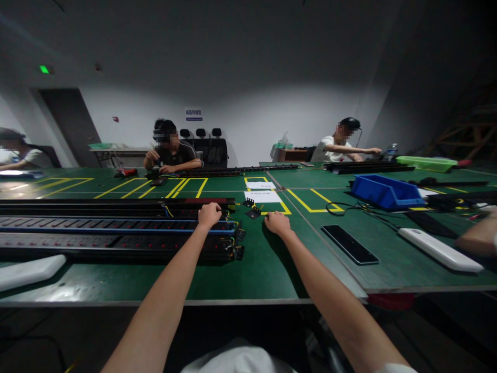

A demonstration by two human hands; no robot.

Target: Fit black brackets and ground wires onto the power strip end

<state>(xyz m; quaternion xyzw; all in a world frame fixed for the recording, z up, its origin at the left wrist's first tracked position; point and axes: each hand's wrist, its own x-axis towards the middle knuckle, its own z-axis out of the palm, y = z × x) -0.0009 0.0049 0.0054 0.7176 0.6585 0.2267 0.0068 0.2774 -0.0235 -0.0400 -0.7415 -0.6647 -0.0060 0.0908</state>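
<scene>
Several long black power strips (151, 242) with red dots and blue edges lie side by side across the left of the green table. My left hand (209, 215) rests on them near their right ends, its fingers curled down over one strip; the fingertips are hidden. To the right, my right hand (277, 224) is low at the tabletop with its fingers curled in, and what they hold, if anything, cannot be seen. Between the hands and slightly beyond are small black brackets (254, 211) with yellow wires. More black end plates (239, 253) with wires hang at the strips' ends.
A dark phone (349, 244), a white slab-like device (438, 249) and a blue bin (384, 191) are on the right. A white object (33, 272) lies front left. Papers (262, 196) sit beyond my hands. Co-workers sit across the table; another person's hand (479, 233) is at far right.
</scene>
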